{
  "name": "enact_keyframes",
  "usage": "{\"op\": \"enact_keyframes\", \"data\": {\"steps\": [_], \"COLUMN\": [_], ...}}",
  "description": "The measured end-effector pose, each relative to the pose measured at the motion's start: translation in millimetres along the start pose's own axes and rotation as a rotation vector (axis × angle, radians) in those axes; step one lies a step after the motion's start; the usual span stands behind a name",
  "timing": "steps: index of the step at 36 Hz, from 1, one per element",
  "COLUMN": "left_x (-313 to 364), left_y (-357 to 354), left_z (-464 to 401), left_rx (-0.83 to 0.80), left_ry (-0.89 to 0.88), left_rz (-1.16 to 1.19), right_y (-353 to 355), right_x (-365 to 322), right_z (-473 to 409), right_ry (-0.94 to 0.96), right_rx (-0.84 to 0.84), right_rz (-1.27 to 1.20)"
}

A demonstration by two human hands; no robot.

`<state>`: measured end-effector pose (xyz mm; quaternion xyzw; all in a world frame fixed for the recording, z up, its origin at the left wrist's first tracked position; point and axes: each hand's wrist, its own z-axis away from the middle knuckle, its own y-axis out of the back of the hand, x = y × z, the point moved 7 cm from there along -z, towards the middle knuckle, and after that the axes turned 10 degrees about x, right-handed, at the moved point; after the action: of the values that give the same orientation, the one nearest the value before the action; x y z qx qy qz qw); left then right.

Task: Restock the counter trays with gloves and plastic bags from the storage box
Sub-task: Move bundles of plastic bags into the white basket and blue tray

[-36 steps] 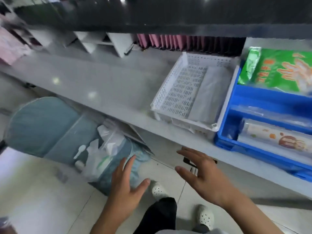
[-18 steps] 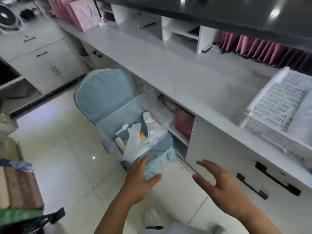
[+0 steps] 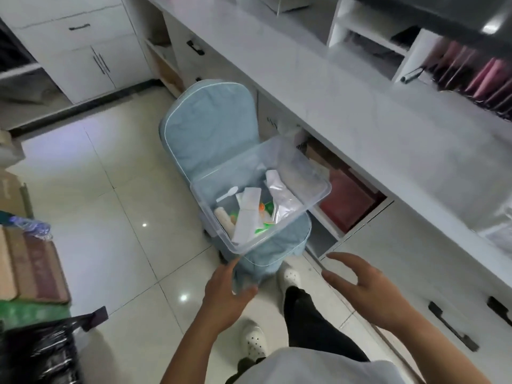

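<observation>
A clear plastic storage box (image 3: 293,173) stands open on the seat of a blue-covered chair (image 3: 210,128). Inside lie white packets, a silvery bag, a roll and green-and-orange packs (image 3: 257,214). My left hand (image 3: 227,295) is just below the box's near corner, fingers spread, empty, close to the chair cover's hem. My right hand (image 3: 365,289) hovers to the right of the chair in front of the counter's drawers, fingers apart and empty. The counter trays are out of view except a blurred white edge (image 3: 498,228) at far right.
A long white counter (image 3: 374,112) runs along the right, with open shelves and drawers with black handles beneath. White cabinets (image 3: 83,51) stand at the back left. Stacked packs and a black plastic bag (image 3: 36,353) sit at the lower left. My feet are on the tiled floor.
The view has swung left and down from the counter trays to the chair and box. Both hands have stayed open and come nearer the box's front.
</observation>
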<state>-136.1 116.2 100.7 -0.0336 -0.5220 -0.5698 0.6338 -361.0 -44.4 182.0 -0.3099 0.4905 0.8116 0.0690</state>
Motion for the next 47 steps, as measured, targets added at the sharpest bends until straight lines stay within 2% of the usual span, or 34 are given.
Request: {"op": "enact_keyframes", "data": {"steps": [7,14,24,27,30,35,38,43,47], "left_x": [-23.7,-29.5,-34.6,-38.5,-36.7,-35.2,-38.2,-48.0,-52.1], "left_y": [14.8,32.8,15.3,0.2,-12.6,-21.0,-22.5,-29.0,-34.7], "left_z": [-25.2,-87.6,-182.4,-205.3,-222.8,-233.4,-232.7,-233.0,-233.2], "left_rx": [0.001,0.081,0.164,0.196,0.237,0.354,0.419,0.478,0.504], "left_ry": [0.115,0.282,0.602,0.712,0.773,0.862,0.907,0.946,0.990], "left_rz": [0.047,0.118,0.269,0.364,0.471,0.546,0.551,0.530,0.559], "right_y": [-27.3,-67.9,-149.1,-179.1,-211.7,-267.8,-297.2,-340.4,-363.0], "right_x": [-49.2,-78.6,-53.7,-47.9,-45.2,-26.5,-14.4,-3.3,3.0], "right_z": [-71.2,-164.4,-308.3,-340.6,-372.0,-414.2,-438.1,-456.1,-465.7], "right_ry": [0.064,0.111,0.095,0.085,-0.045,-0.646,-0.839,-0.917,-0.747], "right_rx": [-0.120,-0.276,-0.560,-0.642,-0.664,-0.608,-0.491,-0.395,-0.420], "right_rz": [0.088,0.161,0.491,0.511,0.358,-0.109,-0.210,-0.195,-0.030]}}
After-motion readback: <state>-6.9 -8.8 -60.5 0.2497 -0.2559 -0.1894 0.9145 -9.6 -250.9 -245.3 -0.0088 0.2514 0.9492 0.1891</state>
